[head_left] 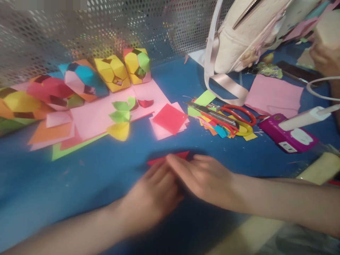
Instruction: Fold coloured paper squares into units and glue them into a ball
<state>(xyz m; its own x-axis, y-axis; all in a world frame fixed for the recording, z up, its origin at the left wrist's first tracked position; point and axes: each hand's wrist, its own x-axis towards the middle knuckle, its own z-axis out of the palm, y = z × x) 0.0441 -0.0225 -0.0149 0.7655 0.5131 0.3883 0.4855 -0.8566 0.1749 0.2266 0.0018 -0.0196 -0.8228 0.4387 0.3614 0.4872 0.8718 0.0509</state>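
Observation:
A folded piece of red paper [183, 155] lies low over the blue table, in front of me. My left hand [155, 194] is closed on its near left side, somewhat blurred. Over the same paper, my right hand [208, 175] is closed too, its index finger crossing to the left fingertips. Both hands cover the paper's near part. Just beyond them, a square red sheet [170, 119] rests on pink squares [156, 131]. Small green folded pieces [119, 116], a yellow one [119, 131] and a small red one [145, 103] sit farther left.
Several folded paper balls, including a yellow one [113, 73], line the perforated metal panel [170, 32]. Red-handled scissors [243, 112] and a cutter knife [212, 114] lie on paper scraps. To the right are a purple box [288, 134], a white bag [239, 39] and another person's hand [320, 53].

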